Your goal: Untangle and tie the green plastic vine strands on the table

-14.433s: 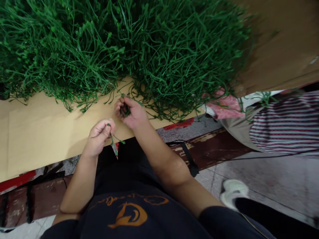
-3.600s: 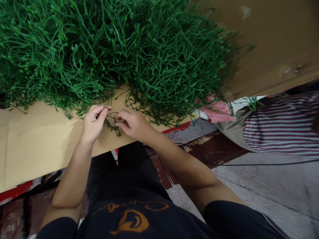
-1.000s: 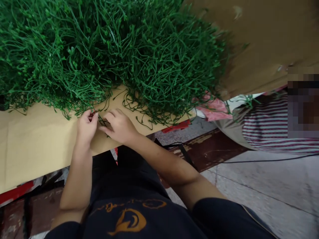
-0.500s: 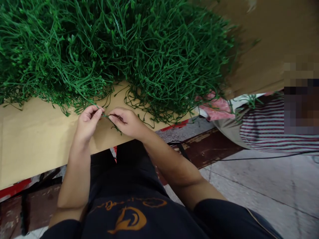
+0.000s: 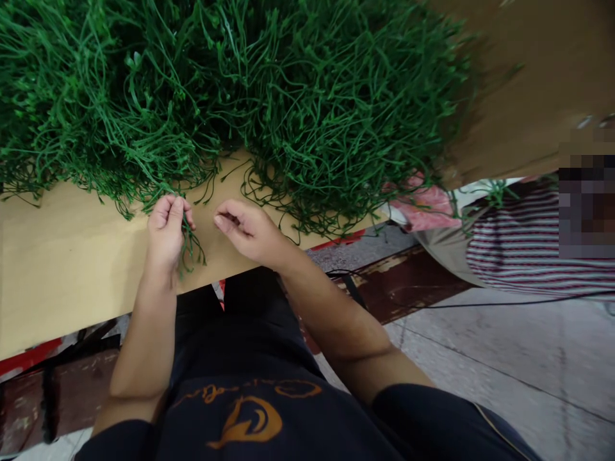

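My left hand (image 5: 168, 221) is closed, thumb against fingers, on a thin green artificial plant sprig (image 5: 191, 246). The sprig's branching ends hang below the fingers over the tan board. To its right, my right hand (image 5: 247, 230) is curled with thumb and fingertips together, apart from the sprig; nothing shows between its fingers. A large heap of green artificial stems (image 5: 307, 109), with small bud-like tips, lies just beyond both hands. Loose stem ends from its near edge trail close to them.
The tan board (image 5: 72, 256) runs under the heap and my hands, its near edge by my lap. On the right sits another person in a striped garment (image 5: 519, 243), beside pink cloth (image 5: 427, 208). A black cable (image 5: 480, 306) crosses above the tiled floor (image 5: 504, 358).
My right hand has come away from the sprig, moving slightly right. The sprig now hangs downward from my left hand instead of stretching between both hands.
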### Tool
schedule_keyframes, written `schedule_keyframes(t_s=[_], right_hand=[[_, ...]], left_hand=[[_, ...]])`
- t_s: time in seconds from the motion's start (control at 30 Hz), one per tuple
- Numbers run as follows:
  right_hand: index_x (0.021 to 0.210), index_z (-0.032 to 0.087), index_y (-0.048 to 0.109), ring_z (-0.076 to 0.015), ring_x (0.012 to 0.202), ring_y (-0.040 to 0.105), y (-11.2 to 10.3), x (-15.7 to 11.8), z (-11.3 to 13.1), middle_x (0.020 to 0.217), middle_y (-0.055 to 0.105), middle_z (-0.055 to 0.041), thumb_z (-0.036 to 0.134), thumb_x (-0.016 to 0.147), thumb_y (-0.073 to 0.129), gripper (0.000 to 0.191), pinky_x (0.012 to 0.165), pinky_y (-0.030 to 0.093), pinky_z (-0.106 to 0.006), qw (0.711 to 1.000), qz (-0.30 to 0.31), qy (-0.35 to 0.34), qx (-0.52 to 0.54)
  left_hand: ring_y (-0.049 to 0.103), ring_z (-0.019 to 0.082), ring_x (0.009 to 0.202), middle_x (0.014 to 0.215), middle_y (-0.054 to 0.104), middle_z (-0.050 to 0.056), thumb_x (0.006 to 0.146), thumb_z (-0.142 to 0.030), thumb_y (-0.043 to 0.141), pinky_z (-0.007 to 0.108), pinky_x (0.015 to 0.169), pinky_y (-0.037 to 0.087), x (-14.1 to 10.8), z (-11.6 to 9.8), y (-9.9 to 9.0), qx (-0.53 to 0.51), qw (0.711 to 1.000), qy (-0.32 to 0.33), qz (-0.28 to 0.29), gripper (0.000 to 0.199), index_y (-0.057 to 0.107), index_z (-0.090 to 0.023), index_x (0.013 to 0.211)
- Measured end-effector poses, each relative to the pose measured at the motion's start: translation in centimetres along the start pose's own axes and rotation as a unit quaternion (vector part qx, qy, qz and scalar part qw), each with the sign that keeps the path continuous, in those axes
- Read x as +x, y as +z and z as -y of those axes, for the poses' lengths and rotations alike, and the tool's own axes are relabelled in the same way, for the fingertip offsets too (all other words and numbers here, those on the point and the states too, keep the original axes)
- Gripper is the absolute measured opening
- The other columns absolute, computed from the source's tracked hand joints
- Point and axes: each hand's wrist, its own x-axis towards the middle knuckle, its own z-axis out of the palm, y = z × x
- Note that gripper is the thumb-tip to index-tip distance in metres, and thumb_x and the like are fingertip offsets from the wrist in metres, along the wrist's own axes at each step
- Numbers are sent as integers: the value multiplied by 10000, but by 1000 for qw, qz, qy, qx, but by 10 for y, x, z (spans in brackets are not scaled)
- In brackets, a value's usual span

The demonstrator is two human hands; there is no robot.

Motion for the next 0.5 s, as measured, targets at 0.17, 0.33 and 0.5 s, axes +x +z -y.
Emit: schedule_keyframes(t_s=[0.17,0.33,0.5], right_hand=[[827,152,478,-84,644,450,16,-2,3,752,500,-4,431,790,563,295,597,385,-228,994,43,51,87],[744,161,457,-77,578,414,31,1,6,661,477,20,447,755,593,317,562,362,-232,994,26,89,59],[762,154,490,-81,622,456,30,3,8,681,503,9,244,802,493,98,601,383,-227,996,36,63,56]], left_hand=[[440,75,505,564,466,-41,832,-343,549,217,530,394,-2,-3,4,5,999,34,11,234,474,-190,671],[453,77,527,575,476,-40,841,-295,539,211,540,402,-3,-5,4,18,1000,23,-9,195,506,-188,682],[475,75,559,592,500,-34,831,-293,558,209,581,420,-4,-5,3,22,999,23,-17,176,565,-178,698]])
